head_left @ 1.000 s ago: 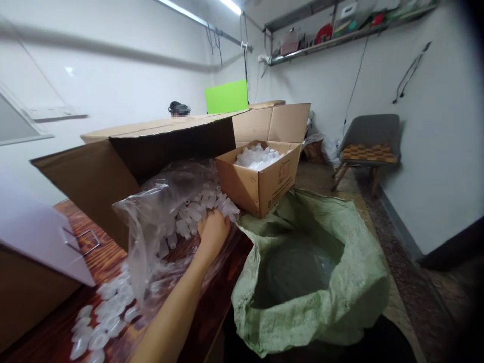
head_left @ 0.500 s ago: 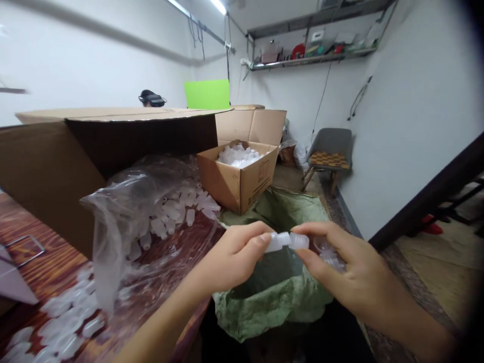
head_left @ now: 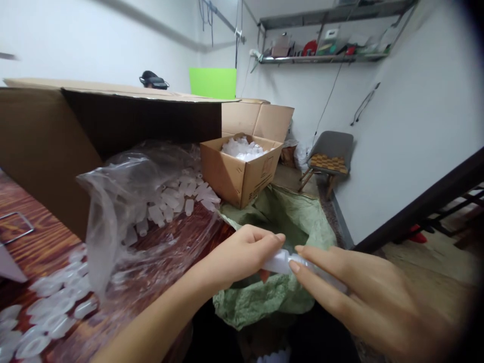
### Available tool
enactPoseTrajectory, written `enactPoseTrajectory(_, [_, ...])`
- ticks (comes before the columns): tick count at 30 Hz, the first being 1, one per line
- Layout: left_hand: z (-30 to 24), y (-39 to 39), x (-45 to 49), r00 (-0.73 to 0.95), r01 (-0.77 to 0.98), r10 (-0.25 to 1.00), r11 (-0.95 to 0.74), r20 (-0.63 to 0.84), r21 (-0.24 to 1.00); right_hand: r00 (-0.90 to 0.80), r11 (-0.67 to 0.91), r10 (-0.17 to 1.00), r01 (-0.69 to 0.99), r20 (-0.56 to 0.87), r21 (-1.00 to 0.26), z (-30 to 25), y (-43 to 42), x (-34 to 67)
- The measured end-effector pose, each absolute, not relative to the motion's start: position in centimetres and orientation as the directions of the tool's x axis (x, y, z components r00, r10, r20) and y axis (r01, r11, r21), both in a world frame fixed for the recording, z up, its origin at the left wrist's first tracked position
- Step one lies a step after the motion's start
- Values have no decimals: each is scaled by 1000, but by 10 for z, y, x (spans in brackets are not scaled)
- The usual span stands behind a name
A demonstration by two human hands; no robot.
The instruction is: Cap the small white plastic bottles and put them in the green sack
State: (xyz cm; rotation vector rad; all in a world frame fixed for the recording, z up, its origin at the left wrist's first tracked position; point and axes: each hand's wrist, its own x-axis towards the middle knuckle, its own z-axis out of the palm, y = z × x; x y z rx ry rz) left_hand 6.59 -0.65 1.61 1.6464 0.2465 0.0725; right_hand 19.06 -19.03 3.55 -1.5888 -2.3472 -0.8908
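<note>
My left hand is closed around a small translucent plastic bottle, its neck pointing right. In my right hand, the fingertips pinch a clear plastic cap that meets the bottle's neck end. More clear plastic shows under the right fingers, mostly hidden by them. Both hands are above the open mouth of a green woven sack. To the left, loose bottles spill from a clear plastic bag, and a pile of clear caps lies on the wooden table.
A large cardboard box lies on its side on the table. Behind the sack is a smaller carton filled with white translucent pieces. A grey chair stands by the wall. Someone wearing a headset is partly visible beyond the box.
My right hand has turned palm-down and its fingers have stretched along the cap, which now sits closer on the bottle neck. Both hands have dropped slightly, and the camera view has shifted.
</note>
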Motion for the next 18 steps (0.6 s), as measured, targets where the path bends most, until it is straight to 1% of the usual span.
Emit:
enactPoseTrajectory(1, [16, -7, 66, 972, 101, 221, -75, -82, 992, -405, 242, 786, 897, 467, 370, 35, -189, 190])
enactPoseTrajectory(2, [15, -9, 67, 967, 84, 246, -84, -61, 993, -356, 217, 794, 923, 493, 317, 34, -187, 190])
enactPoseTrajectory(4, [16, -12, 67, 954, 51, 300, -107, -16, 993, -204, 159, 799, 979, 566, 128, 30, -182, 186])
enactPoseTrajectory(6, [17, -15, 68, 933, 17, 358, -136, 33, 991, -47, 114, 785, 991, 618, -70, 26, -177, 182])
enactPoseTrajectory(8, [17, -17, 69, 900, -15, 426, -178, 91, 984, 85, 55, 784, 977, 615, -205, 23, -175, 178])
enactPoseTrajectory(9, [17, -18, 70, 886, -23, 453, -181, 104, 983, 126, 27, 783, 971, 609, -236, 22, -175, 177])
enactPoseTrajectory(10, [16, -18, 72, 882, -18, 463, -149, 86, 989, 135, 18, 781, 971, 610, -238, 20, -175, 177])
enactPoseTrajectory(11, [15, -18, 73, 892, 11, 451, -78, 26, 997, 100, 41, 777, 977, 622, -209, 19, -176, 178])
enactPoseTrajectory(12, [14, -18, 74, 909, 64, 411, 22, -68, 998, 27, 87, 764, 986, 645, -144, 17, -178, 180])
enactPoseTrajectory(14, [10, -18, 76, 925, 224, 259, 218, -277, 950, -177, 197, 725, 979, 666, 47, 14, -181, 184])
enactPoseTrajectory(15, [9, -18, 77, 920, 290, 187, 265, -344, 920, -265, 238, 709, 962, 654, 132, 12, -183, 186])
enactPoseTrajectory(16, [7, -18, 78, 917, 326, 143, 275, -373, 905, -313, 259, 702, 949, 639, 181, 12, -184, 187])
enactPoseTrajectory(17, [5, -18, 78, 919, 328, 133, 266, -371, 906, -312, 253, 706, 950, 635, 186, 11, -184, 188])
enactPoseTrajectory(18, [4, -18, 78, 928, 298, 152, 242, -339, 923, -263, 221, 719, 964, 643, 147, 12, -185, 188])
